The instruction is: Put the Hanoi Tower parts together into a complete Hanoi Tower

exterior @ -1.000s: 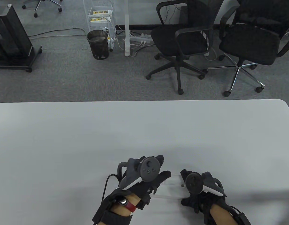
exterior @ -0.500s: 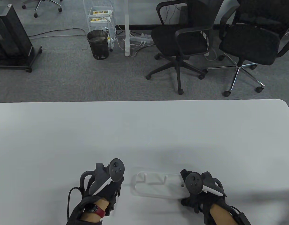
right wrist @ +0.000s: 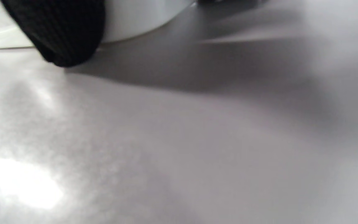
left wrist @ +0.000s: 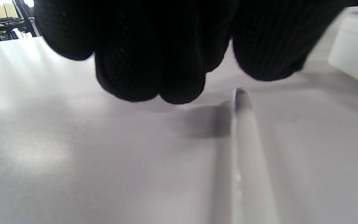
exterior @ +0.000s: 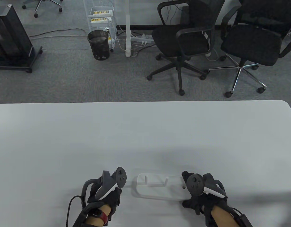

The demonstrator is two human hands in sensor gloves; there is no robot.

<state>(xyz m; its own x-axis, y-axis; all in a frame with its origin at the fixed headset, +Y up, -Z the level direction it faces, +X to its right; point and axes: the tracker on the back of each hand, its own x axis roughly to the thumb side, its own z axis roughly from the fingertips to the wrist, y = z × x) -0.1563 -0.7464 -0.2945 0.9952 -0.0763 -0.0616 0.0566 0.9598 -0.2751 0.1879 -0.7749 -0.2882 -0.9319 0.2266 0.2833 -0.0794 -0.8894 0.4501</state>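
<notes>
White Hanoi Tower base (exterior: 163, 190) lies on table (exterior: 145, 132); right hand (exterior: 202, 189) grips its right end. Left hand (exterior: 105, 189) beside it, fingers curled, holding nothing. Likely light, rigid, slick plastic; hold by edges.

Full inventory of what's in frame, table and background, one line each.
Hanoi Tower base: 1, white, near table edge, two pegs standing, a hole near its right end
loose peg: 1, white, lying on table under left hand
table: 1, white, foreground
office chairs: 2 full, black, floor beyond table; part of a third top left
wastebasket: 1, black mesh, floor
wire cart: 1, white, behind wastebasket
power strip: 1, white, floor
left hand: black glove, left of base, apart
right hand: black glove, at base's right end
</notes>
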